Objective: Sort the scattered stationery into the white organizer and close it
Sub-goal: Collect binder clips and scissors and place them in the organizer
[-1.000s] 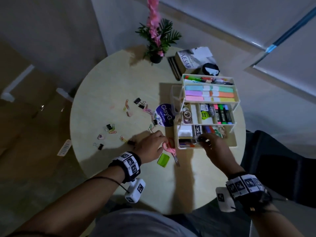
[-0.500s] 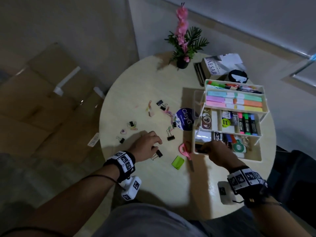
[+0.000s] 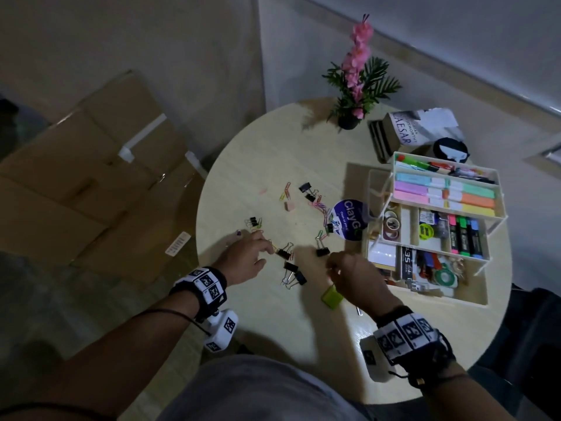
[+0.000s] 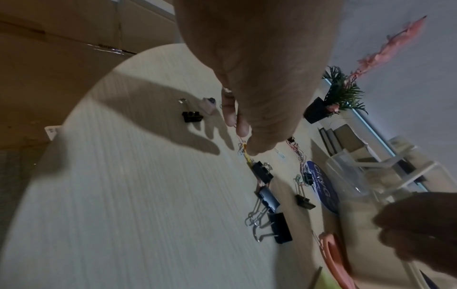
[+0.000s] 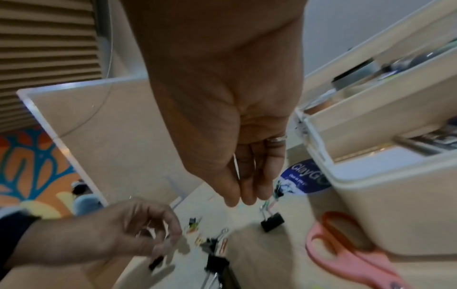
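Observation:
The white organizer (image 3: 449, 297) stands open on the right of the round table (image 3: 258, 314), its tiers holding markers, tapes and sticky notes. Black binder clips (image 3: 296, 273) and coloured paper clips (image 3: 285, 192) lie scattered to its left. My left hand (image 3: 270, 249) pinches a yellow paper clip (image 4: 247, 156) beside a black binder clip (image 4: 262, 174). My right hand (image 5: 245, 201) hangs fingers-down just above another binder clip (image 5: 272, 222), with nothing clearly held. Pink scissors (image 5: 346, 260) lie against the organizer's base. A green block (image 3: 331, 296) sits under my right wrist.
A round blue ClayGo lid (image 3: 349, 220) lies beside the organizer. A potted pink flower (image 3: 355, 86), a book (image 3: 419, 129) and a black round item (image 3: 450, 150) sit at the table's far side. Cardboard boxes (image 3: 91, 177) lie on the floor to the left.
My right hand came out of the organizer's bottom tray and moved left over the table. My left hand slid right to the clips near the middle.

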